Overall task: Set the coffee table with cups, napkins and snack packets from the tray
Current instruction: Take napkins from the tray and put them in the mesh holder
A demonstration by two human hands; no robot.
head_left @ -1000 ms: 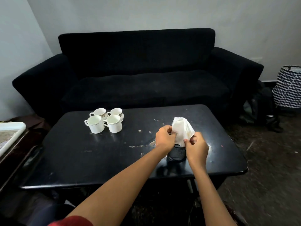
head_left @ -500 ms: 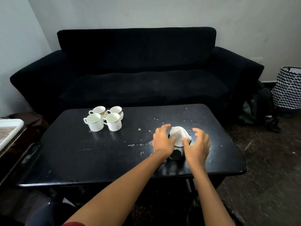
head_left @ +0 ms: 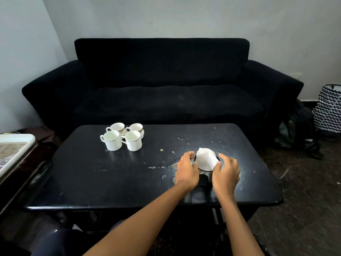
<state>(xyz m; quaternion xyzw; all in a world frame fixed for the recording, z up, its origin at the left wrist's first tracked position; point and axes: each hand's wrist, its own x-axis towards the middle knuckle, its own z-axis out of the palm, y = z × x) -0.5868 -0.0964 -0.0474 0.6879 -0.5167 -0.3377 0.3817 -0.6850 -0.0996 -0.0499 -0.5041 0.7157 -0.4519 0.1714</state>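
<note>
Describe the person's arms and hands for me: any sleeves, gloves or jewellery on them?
Both forearms are bare all the way to the lower frame edge, with no sleeves and no gloves. The left hand wears a thin, pale ring on one finger. The right hand shows no ring, watch or band. Neither wrist carries anything.

Four cups (head_left: 122,136) clustered on the coffee table (head_left: 92,178), left of napkins (head_left: 206,157) apparently in a holder (head_left: 204,175).
</note>
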